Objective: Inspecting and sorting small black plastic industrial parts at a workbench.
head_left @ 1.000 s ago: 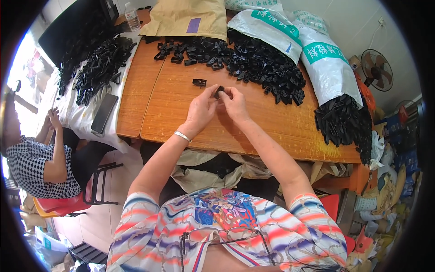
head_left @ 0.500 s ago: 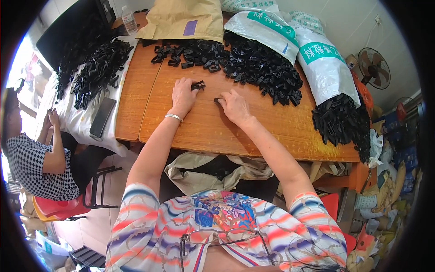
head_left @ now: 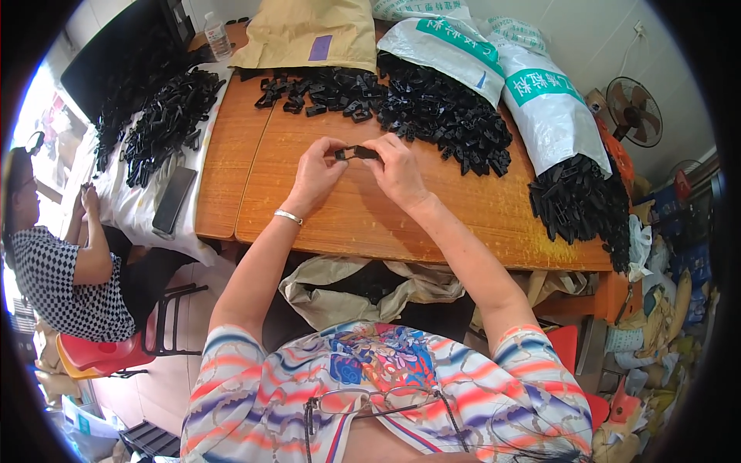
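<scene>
Above the wooden table, my left hand (head_left: 318,171) pinches a small black plastic frame-like part (head_left: 345,154) between thumb and fingers. My right hand (head_left: 399,171) grips a second small black plastic piece (head_left: 366,153), brought up against the first one. The two pieces meet between my fingertips; whether they are joined I cannot tell. Beyond my hands lies a heap of black plastic parts (head_left: 444,116), spilling from a white sack (head_left: 444,48). More of the open-framed black parts (head_left: 332,92) lie below the mouth of a tan sack (head_left: 309,35).
On the right, a second white sack (head_left: 552,116) spills narrow black pieces (head_left: 579,202). An open cloth sack (head_left: 316,305) hangs below the table edge. At left a person (head_left: 73,270) sits by a cloth-covered table with black parts (head_left: 166,127) and a phone (head_left: 174,201).
My right hand has moved up and left, bringing its black piece to the one in my left hand. The left hand has shifted slightly right and turned inward.
</scene>
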Available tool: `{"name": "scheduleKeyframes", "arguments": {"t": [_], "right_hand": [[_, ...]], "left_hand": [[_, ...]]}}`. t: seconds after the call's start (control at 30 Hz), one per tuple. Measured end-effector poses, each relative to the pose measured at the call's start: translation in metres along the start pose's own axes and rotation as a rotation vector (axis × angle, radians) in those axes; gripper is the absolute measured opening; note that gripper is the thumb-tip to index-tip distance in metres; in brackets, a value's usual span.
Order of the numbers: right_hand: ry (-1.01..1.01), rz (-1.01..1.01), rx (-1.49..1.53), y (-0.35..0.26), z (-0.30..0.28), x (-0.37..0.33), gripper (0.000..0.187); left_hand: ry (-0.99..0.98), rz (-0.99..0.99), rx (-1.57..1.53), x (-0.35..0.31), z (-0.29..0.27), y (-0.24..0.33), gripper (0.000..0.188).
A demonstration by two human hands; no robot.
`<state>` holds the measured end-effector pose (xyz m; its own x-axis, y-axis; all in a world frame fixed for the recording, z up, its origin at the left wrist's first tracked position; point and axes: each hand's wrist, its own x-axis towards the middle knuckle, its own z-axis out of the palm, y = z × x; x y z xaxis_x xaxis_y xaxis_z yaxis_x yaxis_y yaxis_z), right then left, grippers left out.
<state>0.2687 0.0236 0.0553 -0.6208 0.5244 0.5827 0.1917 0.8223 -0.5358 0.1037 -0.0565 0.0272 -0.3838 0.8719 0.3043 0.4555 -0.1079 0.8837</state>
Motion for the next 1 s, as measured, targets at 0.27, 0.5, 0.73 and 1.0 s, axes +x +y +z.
{"name": "scheduleKeyframes", "arguments": {"t": [0.27, 0.5, 0.73, 1.0], "right_hand": [[-0.041, -0.113, -0.021, -0.001, -0.002, -0.003, 0.028], [-0.172, -0.074, -0.053, 0.005, -0.004, 0.000, 0.030], [-0.331, 0.466, 0.425, 0.010, 0.009, -0.015, 0.026], [-0.338, 0.622, 0.483, -0.008, 0.013, -0.036, 0.020]], "left_hand": [[-0.244, -0.146, -0.399, -0.005, 0.002, 0.021, 0.028], [-0.262, -0.148, -0.478, -0.012, 0.001, 0.013, 0.027], [-0.213, -0.082, -0.172, -0.027, 0.004, 0.021, 0.013], [-0.163, -0.117, -0.022, -0.047, 0.007, 0.021, 0.010]]}}
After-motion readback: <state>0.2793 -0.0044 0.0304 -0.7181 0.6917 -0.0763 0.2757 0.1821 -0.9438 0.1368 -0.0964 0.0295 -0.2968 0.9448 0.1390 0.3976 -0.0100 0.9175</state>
